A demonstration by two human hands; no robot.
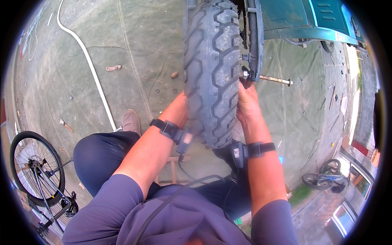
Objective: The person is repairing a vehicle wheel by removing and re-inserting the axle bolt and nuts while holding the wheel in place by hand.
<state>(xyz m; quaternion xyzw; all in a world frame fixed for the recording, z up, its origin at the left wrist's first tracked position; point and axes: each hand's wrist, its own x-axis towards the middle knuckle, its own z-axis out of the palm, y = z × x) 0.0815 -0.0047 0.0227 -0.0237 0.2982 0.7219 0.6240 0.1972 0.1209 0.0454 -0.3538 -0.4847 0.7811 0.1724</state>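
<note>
A wheel with a chunky black tyre point(214, 77) stands upright in front of me, between the two sides of a dark metal swingarm point(256, 41). My left hand point(182, 107) reaches against the wheel's left side, and the tyre hides its fingers. On the other side, my right hand point(247, 102) grips the wheel low down, below the swingarm's end, its fingertips partly hidden. A nut point(245, 74) shows near the wheel's hub. Out to the right of the swingarm sticks a long, rusty axle bolt point(277, 80).
A teal vehicle body point(290, 20) stands at the far right. On the green ground sheet lie a white hose point(87, 57), a hammer point(66, 125) and a crumpled glove-like rag point(114, 67). A bicycle point(37, 169) is at the left, and a small motorbike point(326, 177) is at the right.
</note>
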